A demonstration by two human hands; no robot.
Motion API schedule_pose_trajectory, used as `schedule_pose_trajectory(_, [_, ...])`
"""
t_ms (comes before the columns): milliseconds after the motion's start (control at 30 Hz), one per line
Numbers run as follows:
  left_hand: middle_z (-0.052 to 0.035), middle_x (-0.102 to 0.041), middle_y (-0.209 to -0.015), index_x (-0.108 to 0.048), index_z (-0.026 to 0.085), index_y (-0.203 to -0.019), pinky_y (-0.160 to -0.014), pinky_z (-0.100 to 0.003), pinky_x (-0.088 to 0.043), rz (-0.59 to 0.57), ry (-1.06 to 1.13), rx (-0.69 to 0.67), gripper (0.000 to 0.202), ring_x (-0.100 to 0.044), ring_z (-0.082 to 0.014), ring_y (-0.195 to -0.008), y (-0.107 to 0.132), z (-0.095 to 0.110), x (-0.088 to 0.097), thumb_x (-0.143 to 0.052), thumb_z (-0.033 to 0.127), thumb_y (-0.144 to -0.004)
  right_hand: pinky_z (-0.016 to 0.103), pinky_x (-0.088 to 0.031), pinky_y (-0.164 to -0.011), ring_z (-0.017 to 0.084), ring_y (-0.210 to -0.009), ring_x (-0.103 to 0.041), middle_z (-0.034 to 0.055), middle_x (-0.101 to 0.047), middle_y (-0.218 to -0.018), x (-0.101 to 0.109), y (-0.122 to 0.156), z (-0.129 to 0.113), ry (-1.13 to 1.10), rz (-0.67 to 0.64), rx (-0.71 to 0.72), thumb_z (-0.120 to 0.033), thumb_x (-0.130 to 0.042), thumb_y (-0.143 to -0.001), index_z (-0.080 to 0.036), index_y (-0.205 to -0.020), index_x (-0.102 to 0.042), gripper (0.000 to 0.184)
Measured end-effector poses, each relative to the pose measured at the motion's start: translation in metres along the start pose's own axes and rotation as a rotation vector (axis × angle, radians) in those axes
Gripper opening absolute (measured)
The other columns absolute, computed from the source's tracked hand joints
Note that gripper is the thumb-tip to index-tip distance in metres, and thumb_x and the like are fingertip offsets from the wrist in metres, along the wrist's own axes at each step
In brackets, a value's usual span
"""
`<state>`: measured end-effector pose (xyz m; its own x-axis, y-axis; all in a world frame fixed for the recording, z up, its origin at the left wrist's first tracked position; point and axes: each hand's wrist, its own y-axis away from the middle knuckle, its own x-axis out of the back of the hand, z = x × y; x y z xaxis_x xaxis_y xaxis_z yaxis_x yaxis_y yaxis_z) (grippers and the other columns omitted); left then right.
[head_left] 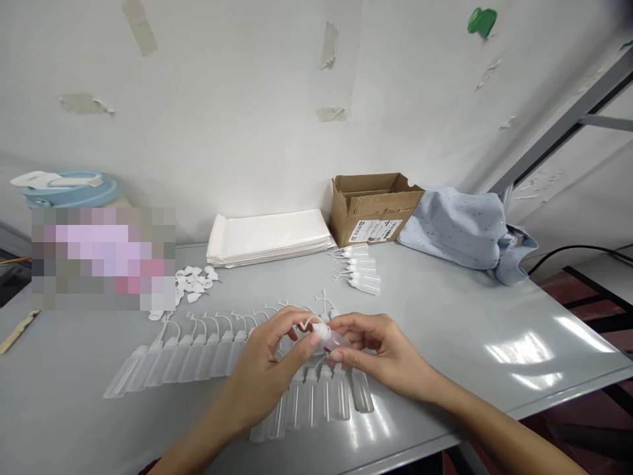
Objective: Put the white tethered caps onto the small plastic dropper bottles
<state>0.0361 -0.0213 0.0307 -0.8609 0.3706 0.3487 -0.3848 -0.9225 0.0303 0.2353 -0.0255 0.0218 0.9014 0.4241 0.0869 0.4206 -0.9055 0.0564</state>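
Between my hands is a small translucent squeeze bottle (337, 340) with a white tethered cap (320, 330). The thumb and fingers of my left hand (270, 373) close on that white cap. My right hand (388, 353) grips the bottle's body, which lies tilted with its cap end toward the left. A long row of capped bottles (182, 359) lies on the table to the left, partly hidden behind my left hand. Nearer to me, below my hands, lies another row of clear bottles (310, 404), partly covered by my left hand and wrist.
Loose white caps (194, 282) lie in a pile at left, beside a blurred-out patch. Along the wall are stacked white sheets or bags (270, 237), an open cardboard box (376, 214) and light blue cloth (455, 227). Several capped bottles (363, 265) lie before the box on the grey table (445, 316).
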Motion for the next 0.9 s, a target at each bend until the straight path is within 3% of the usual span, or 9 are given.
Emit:
schedule_pose_trajectory(133, [-0.0009,-0.063,-0.098,-0.064,0.029,-0.102,-0.075,-0.027,-0.045,-0.021,-0.023,0.004,0.022,-0.054,-0.0179,-0.088,0.0001,0.0013,0.0019,-0.050,0.040,-0.090,0.025,-0.054,-0.058,0.014,-0.064,-0.067,0.0022,-0.068,-0.076,-0.0046,-0.0015,0.0047,-0.153,-0.027,-0.055,-0.034,-0.072,-0.076,-0.015,-0.102,-0.063,0.033])
schedule_pose_trajectory(300, [-0.0009,-0.066,-0.089,-0.068,0.025,-0.088,-0.078,-0.028,-0.046,0.031,0.012,-0.004,0.018,-0.058,-0.0175,-0.084,-0.0009,-0.0007,0.0005,-0.054,0.037,-0.087,0.026,-0.053,-0.062,0.015,-0.065,-0.067,0.0012,-0.068,-0.071,-0.0072,0.0004,0.0046,0.052,0.028,0.034,-0.030,-0.072,-0.077,-0.015,-0.100,-0.063,0.029])
schedule_pose_trajectory(400, [-0.0016,-0.067,-0.089,-0.069,0.024,-0.087,-0.077,-0.027,-0.047,0.022,0.097,0.014,0.015,-0.060,-0.0177,-0.084,-0.0018,-0.0031,0.0014,-0.060,0.035,-0.084,0.027,-0.052,-0.060,0.015,-0.063,-0.068,0.0018,-0.068,-0.071,-0.0077,0.0006,0.0047,0.046,0.018,0.009,-0.032,-0.070,-0.078,-0.015,-0.099,-0.063,0.029])
schedule_pose_trajectory(533, [-0.0015,-0.067,-0.089,-0.068,0.024,-0.089,-0.078,-0.027,-0.049,0.020,0.183,0.026,0.011,-0.061,-0.0174,-0.086,-0.0030,-0.0044,0.0043,-0.064,0.031,-0.081,0.025,-0.051,-0.056,0.012,-0.056,-0.064,-0.0005,-0.065,-0.063,-0.0063,-0.0011,0.0048,-0.156,-0.056,-0.092,-0.035,-0.068,-0.080,-0.013,-0.100,-0.061,0.031])
schedule_pose_trajectory(733, [-0.0020,-0.067,-0.093,-0.063,0.023,-0.093,-0.083,-0.029,-0.050,-0.067,0.243,0.030,0.012,-0.062,-0.0178,-0.091,-0.0023,-0.0012,0.0096,-0.063,0.027,-0.082,0.023,-0.050,-0.053,0.012,-0.056,-0.065,0.0018,-0.064,-0.072,-0.0030,-0.0048,0.0051,-0.402,-0.208,-0.175,-0.036,-0.066,-0.082,-0.011,-0.093,-0.062,0.027])
schedule_pose_trajectory(900, [-0.0016,-0.066,-0.085,-0.064,0.020,-0.089,-0.076,-0.028,-0.049,-0.058,0.235,0.094,0.018,-0.061,-0.0166,-0.083,-0.0025,-0.0008,0.0096,-0.062,0.037,-0.083,0.026,-0.050,-0.058,0.012,-0.058,-0.064,0.0021,-0.065,-0.070,-0.0046,-0.0026,0.0052,-0.208,-0.127,-0.069,-0.032,-0.063,-0.085,-0.012,-0.103,-0.061,0.027])
